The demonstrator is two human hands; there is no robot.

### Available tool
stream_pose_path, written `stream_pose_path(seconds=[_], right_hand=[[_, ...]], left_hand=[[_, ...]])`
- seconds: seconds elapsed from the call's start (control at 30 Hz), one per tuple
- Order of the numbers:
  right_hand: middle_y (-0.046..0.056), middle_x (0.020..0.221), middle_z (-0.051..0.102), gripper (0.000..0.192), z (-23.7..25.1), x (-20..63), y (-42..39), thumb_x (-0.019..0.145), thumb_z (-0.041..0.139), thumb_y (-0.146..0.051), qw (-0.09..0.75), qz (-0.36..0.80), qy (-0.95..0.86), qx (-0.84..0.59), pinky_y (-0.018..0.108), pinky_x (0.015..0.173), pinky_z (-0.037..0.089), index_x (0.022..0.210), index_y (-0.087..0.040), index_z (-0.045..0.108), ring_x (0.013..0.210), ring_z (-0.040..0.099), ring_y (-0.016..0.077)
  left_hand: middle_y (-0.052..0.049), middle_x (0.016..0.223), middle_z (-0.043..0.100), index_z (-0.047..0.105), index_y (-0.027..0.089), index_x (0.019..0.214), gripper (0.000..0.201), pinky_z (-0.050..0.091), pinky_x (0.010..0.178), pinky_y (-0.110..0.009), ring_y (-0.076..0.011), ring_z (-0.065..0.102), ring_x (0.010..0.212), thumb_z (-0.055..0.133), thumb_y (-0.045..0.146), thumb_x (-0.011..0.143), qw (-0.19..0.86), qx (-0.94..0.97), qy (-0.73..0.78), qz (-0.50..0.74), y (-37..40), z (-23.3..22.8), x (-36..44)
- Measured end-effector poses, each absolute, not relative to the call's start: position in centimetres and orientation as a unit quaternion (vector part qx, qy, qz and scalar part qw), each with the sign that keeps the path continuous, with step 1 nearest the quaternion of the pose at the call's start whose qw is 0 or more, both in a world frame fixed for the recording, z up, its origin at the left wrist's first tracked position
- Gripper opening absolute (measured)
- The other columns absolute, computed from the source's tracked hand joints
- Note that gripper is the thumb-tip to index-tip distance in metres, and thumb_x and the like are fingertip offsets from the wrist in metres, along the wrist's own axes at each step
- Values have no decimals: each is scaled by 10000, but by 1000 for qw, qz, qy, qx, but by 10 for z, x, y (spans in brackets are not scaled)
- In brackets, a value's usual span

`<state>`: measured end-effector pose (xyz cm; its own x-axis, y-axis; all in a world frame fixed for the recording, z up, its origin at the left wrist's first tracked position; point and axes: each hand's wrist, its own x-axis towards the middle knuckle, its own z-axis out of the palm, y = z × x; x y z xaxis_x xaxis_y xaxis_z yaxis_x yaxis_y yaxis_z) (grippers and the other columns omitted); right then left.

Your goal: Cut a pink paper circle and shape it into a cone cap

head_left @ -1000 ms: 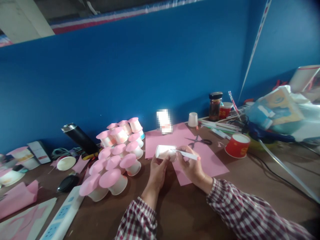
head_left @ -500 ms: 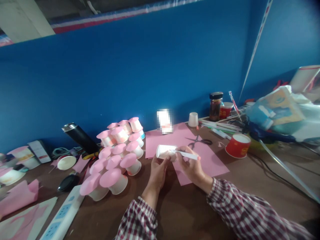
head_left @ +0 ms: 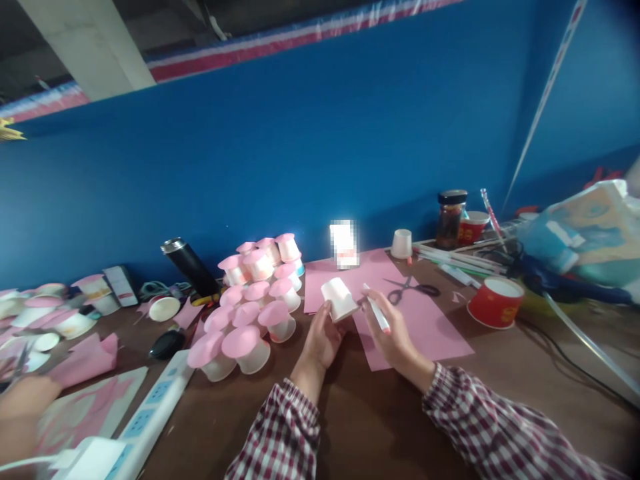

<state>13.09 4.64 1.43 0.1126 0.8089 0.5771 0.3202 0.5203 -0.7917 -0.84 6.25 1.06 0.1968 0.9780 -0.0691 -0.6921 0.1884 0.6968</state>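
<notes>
A white paper cup (head_left: 339, 297) lies tilted in my left hand (head_left: 323, 339), whose fingers wrap round its lower side. My right hand (head_left: 393, 327) grips a white marker pen (head_left: 379, 315) with an orange-red end, a little to the right of the cup. The pen's tip points up and away from the cup. Beneath and behind both hands are sheets of pink paper (head_left: 425, 333), with dark-handled scissors (head_left: 411, 288) on them. Left of my left hand stand several paper cups topped with pink paper discs (head_left: 246, 343).
A red paper cup (head_left: 496, 303), a small white cup (head_left: 401, 244) and a dark lidded jar (head_left: 451, 220) stand to the right. On the left are a power strip (head_left: 160, 400), a black flask (head_left: 187, 265) and another person's blurred hand (head_left: 27, 407).
My right hand has drawn the pen away from the cup. The cup has turned in my left hand. The view has shifted left, and another person's hand has come in at the left.
</notes>
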Motion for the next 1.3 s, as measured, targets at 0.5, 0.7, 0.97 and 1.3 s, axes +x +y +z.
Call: stream_pose_path(seconds=[0.5, 0.7, 0.97, 1.3], right_hand=[[85, 1019, 653, 221, 18, 128, 40, 902, 447, -279, 560, 194, -690, -415, 307, 808, 489, 1059, -181, 568, 916, 627, 200], [84, 1008, 658, 247, 16, 129, 41, 907, 436, -305, 571, 197, -679, -417, 307, 811, 487, 1078, -174, 557, 915, 628, 195], [112, 1012, 663, 348, 7, 130, 49, 884, 446, -392, 593, 238, -625, -448, 342, 750, 517, 1123, -163, 554, 891, 640, 216], [77, 939, 660, 369, 2, 128, 50, 870, 435, -437, 577, 261, -629, -451, 304, 685, 500, 1071, -167, 584, 805, 618, 195]], left_hand=[[-125, 1079, 648, 607, 104, 1057, 404, 422, 927, -356, -232, 594, 1015, 566, 422, 812, 683, 313, 252, 610, 67, 3, -11], [-120, 1069, 649, 610, 106, 1052, 347, 431, 924, -343, -215, 602, 992, 610, 341, 797, 694, 322, 251, 593, 62, 2, -12], [-101, 1138, 627, 578, 155, 1137, 438, 458, 900, -301, -200, 594, 1022, 551, 454, 818, 713, 295, 235, 591, 51, 8, -18], [-132, 1182, 596, 547, 160, 1167, 506, 419, 960, -395, -250, 554, 1099, 552, 503, 796, 695, 344, 241, 584, 42, 1, -8]])
